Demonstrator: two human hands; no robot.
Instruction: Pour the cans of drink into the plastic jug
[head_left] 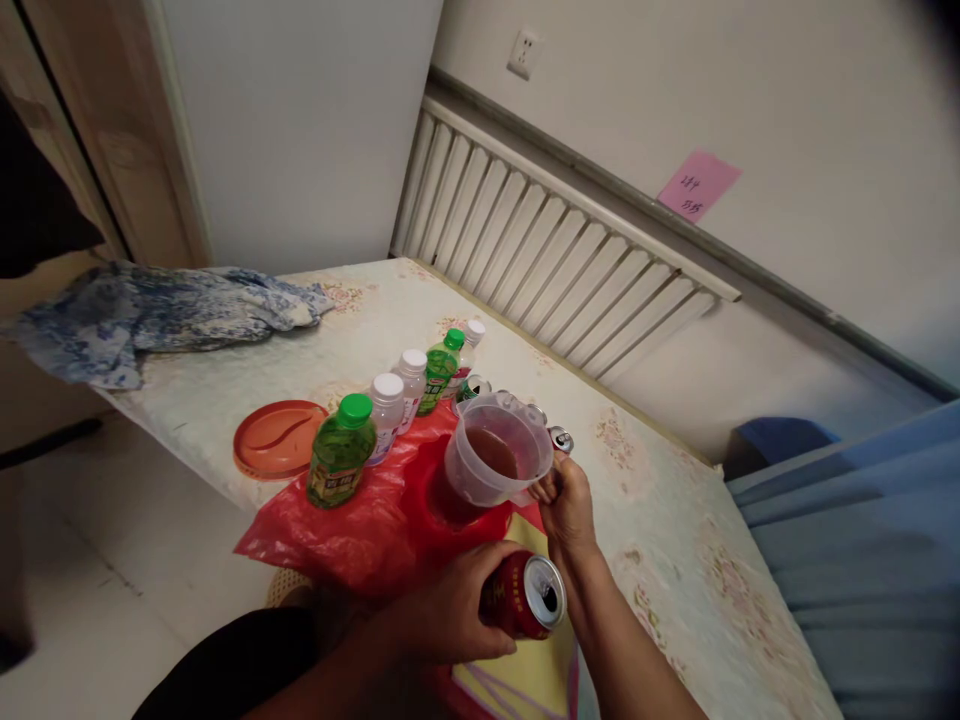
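My left hand [450,605] is wrapped round a red drink can [519,597], its opened top tilted up and to the right. With my right hand [570,498] I grip the handle side of a clear plastic measuring jug [459,462], which has brown liquid [491,450] in it. The jug is above a red basin [427,500], whose far side it partly hides. Red plastic sheeting [322,545] spreads around the basin. Under my forearms lies a yellow sheet [536,660] with a pinkish edge.
Green-capped bottles [341,455] and white-capped bottles [386,415] stand in a row left of the jug. More opened cans [561,438] are behind it. An orange lid [274,440] and a blue-patterned cloth [195,310] lie on the floral tablecloth [675,500]. A radiator [540,240] lines the wall.
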